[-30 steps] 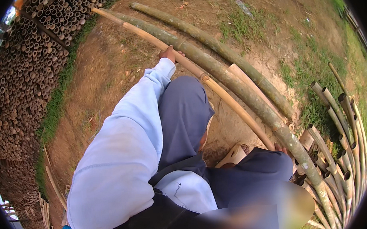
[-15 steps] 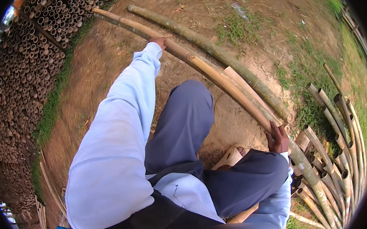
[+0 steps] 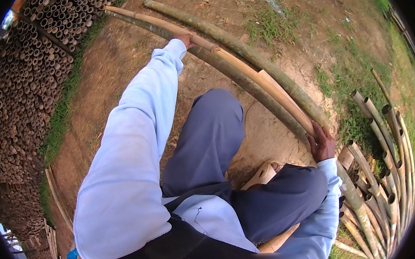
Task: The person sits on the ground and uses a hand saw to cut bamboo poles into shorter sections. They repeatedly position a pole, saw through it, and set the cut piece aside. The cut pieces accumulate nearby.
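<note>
Left arm: in a pale blue sleeve point(image 3: 135, 129), reaching far forward from the shoulder, elbow nearly straight, past the raised left knee point(image 3: 216, 112).
Left hand: back of the left hand point(image 3: 184, 40) upward, fingers closed round the bamboo strip point(image 3: 241, 65) on its far half; the fingertips are mostly hidden.
Right arm: elbow bent and low, forearm rising from the lower edge outside the folded right knee point(image 3: 298, 188).
Right hand: wrist tipped back, the right hand point(image 3: 322, 143) gripping the near end of the strip, fingers on its far side and thumb on its near side.
Strip: long, pale brown, with a joint between the hands; it runs slantwise in front of the knees, from upper left to the right hand.
Green poles: the far pole point(image 3: 232, 40) lies beyond the strip, the near pole point(image 3: 258, 95) on the body side; whether the strip rests on either I cannot tell.
Split piece: a short pale split piece point(image 3: 277, 84) shows just beside the strip, against the far pole.
Right side: a bunch of cut bamboo point(image 3: 389, 174).
Left side: a tall bamboo stack point(image 3: 27, 103).
</note>
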The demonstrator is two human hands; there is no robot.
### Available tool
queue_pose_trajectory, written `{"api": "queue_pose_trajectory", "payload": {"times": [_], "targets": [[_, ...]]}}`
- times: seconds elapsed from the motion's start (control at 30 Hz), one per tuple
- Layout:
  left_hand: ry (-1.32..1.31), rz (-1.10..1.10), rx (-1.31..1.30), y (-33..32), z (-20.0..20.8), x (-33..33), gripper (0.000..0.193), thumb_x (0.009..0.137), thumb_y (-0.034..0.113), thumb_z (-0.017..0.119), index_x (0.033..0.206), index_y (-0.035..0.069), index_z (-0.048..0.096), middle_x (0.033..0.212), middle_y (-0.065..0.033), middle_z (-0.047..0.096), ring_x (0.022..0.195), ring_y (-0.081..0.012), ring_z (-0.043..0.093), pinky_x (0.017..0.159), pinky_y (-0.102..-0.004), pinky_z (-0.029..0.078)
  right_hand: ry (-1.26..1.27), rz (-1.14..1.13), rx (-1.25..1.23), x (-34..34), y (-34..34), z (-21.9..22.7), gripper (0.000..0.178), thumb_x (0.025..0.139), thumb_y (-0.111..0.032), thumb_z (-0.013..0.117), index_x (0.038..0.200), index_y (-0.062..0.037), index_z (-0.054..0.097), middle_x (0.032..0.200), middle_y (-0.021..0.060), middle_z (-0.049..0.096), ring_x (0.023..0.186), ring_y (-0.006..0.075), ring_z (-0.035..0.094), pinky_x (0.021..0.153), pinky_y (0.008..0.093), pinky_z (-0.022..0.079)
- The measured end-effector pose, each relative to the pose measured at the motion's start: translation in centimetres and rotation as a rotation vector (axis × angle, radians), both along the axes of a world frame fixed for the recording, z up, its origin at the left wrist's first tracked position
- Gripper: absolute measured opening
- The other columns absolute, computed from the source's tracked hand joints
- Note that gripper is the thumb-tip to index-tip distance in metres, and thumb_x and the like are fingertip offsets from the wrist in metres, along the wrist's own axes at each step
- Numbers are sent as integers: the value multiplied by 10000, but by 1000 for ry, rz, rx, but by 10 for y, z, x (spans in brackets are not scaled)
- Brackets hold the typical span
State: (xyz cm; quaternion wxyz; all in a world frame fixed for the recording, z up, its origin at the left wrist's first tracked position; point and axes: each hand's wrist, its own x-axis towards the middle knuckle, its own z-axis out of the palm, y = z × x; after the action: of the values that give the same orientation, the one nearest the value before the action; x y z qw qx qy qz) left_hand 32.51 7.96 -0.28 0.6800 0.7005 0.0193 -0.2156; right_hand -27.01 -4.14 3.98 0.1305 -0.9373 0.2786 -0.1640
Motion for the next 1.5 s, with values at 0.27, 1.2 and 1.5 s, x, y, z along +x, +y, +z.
{"api": "queue_pose_trajectory", "payload": {"times": [0.27,1.2,1.5], "targets": [[-1156,-513,950,-29,45,-82,817,831,392,722,1483,73,348,1395,-212,462,1300,-385,444,1108,-429,370,82,-165,46,0,2,-48,427,823,-310,740,1203,-126,676,1133,95,586,1093,297,564,899,427,461],[-1521,-1801,755,-119,-15,-385,912,703,433,824,1433,87,400,1312,-171,603,1110,-372,629,970,-440,508,-165,-1436,415,-227,307,-110,231,864,-183,692,1070,-104,625,852,126,675,783,331,670,714,419,526],[-1522,-1751,725,-119,-17,-387,954,691,434,826,1456,89,371,1353,-178,574,1167,-377,598,1019,-425,483,361,-1396,799,-168,506,-164,501,781,-424,752,1090,-75,570,1035,137,630,1018,353,587,871,455,484]]}}
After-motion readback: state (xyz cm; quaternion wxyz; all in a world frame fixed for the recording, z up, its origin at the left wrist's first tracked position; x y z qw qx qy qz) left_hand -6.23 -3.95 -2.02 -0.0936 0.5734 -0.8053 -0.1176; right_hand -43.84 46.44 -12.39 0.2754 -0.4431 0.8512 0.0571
